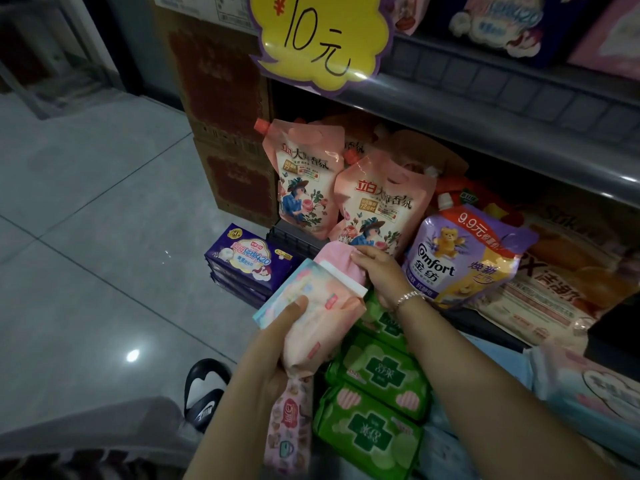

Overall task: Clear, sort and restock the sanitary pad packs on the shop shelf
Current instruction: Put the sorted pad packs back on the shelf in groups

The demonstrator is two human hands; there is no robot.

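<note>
Item: loose stock in hand, lower bay, all positions taken from the purple Comfort pouch (464,258). Left hand (277,337), down and to the left of the pouch, held a bundle of pink and pastel pad packs (311,306), thumb laid over the top face and fingers curled beneath. Right hand (375,271), just beside the pouch's lower left corner, pinched the far end of a pink pack (341,263) at the top of that bundle; bracelet at the wrist. Green pad packs (375,372) lay in a row below the pouch, under the right forearm. Purple pad packs (247,263) were stacked on the floor well to the pouch's left. Two pink pouches (304,181) stood above and left of it. How many packs the left hand carried could not be counted, probably three or more. Risk noted: the bundle was soft and unevenly stacked, so drawing out the top pack might drag its neighbours loose onto the floor or onto the green row, mixing sorted lines.
</note>
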